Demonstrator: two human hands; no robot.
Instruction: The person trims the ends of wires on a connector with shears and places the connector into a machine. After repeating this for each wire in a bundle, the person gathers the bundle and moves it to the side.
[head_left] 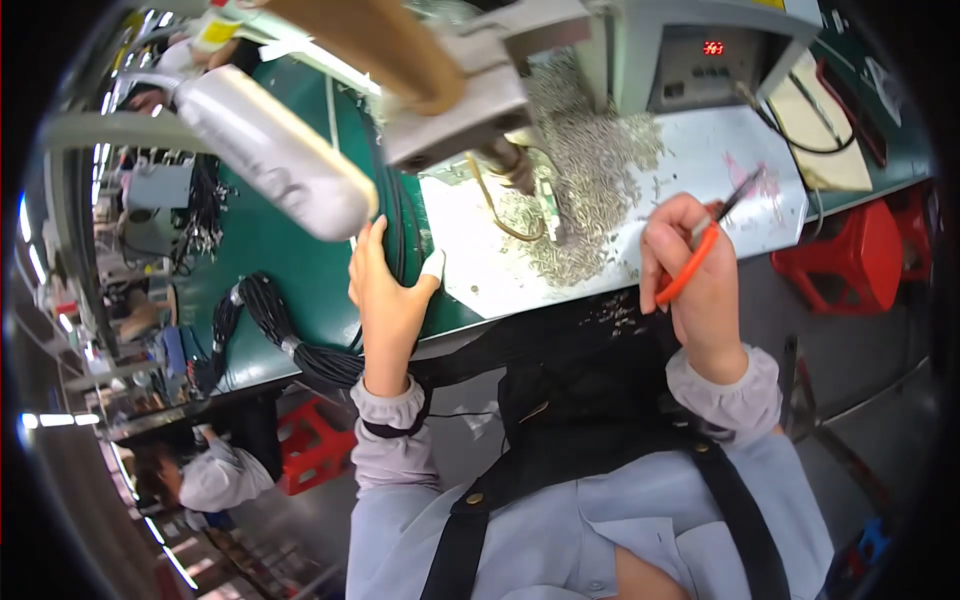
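My left hand point(385, 290) rests at the edge of the green bench point(270, 250), its fingers closed around a bundle of black wires point(395, 225) that runs up toward the machine. My right hand point(690, 270) holds a pair of orange-handled cutters point(700, 250), tips pointing up and to the right over the white work mat point(690, 170). A heap of small cut metal pieces point(590, 170) lies on the mat between my hands. A black apron covers my lap below.
A grey machine head with a wooden handle point(450, 70) hangs over the bench. A grey control box with a red display point(705, 60) stands behind. A tied coil of black cable point(270, 320) lies at left. Red stools point(850, 260) stand beside the bench. Another person point(210, 475) sits lower left.
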